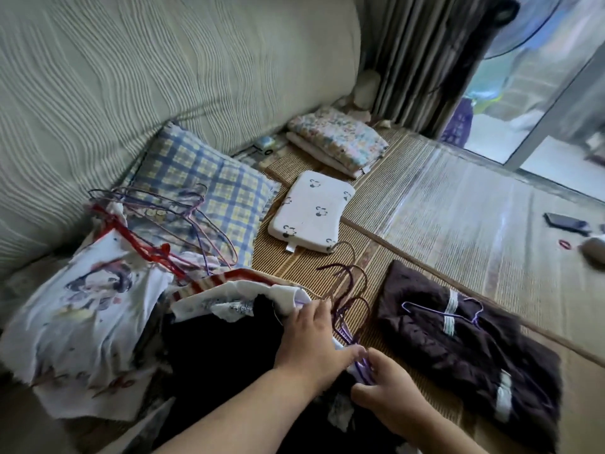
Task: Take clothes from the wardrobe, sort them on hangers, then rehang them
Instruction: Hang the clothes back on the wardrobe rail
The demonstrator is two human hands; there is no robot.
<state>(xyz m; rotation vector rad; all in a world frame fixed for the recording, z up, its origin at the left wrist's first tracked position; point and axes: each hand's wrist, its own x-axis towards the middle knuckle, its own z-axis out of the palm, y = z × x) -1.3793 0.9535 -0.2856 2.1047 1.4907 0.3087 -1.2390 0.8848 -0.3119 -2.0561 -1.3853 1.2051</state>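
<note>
Clothes pile (212,348) was kept on the bed mat (442,224), pressed flat under the left hand (311,339). Purple hanger (362,371) was pinched by the right hand (389,388), probably for drawing free. Hands nearly touching.

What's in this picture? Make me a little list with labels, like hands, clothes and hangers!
left hand: lies on the clothes pile
right hand: grips a bunch of purple hangers
clothes pile: black, white and striped clothes
brown garment: flat on the mat, right of the hands, one hanger on top
loose hangers: tangled on the checked pillow
also there: white pillow and phone, both on the mat
</note>
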